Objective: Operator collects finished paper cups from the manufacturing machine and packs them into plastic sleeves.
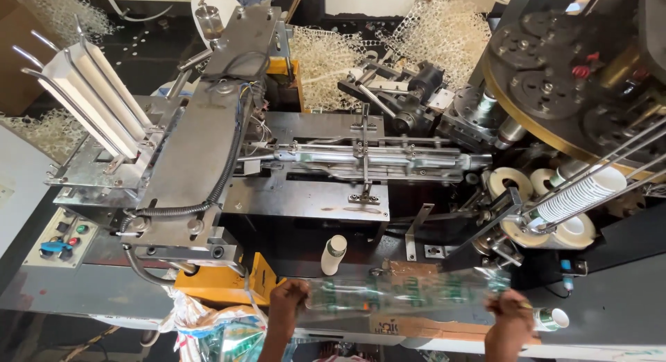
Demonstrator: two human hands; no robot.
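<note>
Left hand (288, 299): fingers curled tight round one end of a long clear plastic sleeve (402, 292) with green printing. Right hand (510, 315): fingers closed on the other end, pinching the bunched film. The sleeve runs level between the two hands, stretched nearly straight, blurred along its middle; contents hard to tell through the film.

Step in hand, as I read it: a filled or part-filled sleeve held crosswise at the front of the machine, both ends gripped. Any next move calls for both ends kept pinched and level, since the film looks slack enough to sag or spill from whichever end drops.

Just behind the sleeve: a strip of brown cardboard (416, 270), and a small white bottle (334, 254) standing upright on the dark deck, near the left hand but apart from it. A single paper cup (551, 319) lies on its side just beside the right hand.

Edges: yellow housing (229, 282) close to the left of the left hand; a black bracket arm (492, 227) angles down above the right hand, carrying the rod chute with its stack of white cups (579, 195). Large round turret (576, 78) far right; blank feeder (90, 91) far left. Crumpled printed bags (215, 331) below the left wrist.

Open room: mostly toward the viewer, along the front edge; upward is crowded by the bracket and chute.
</note>
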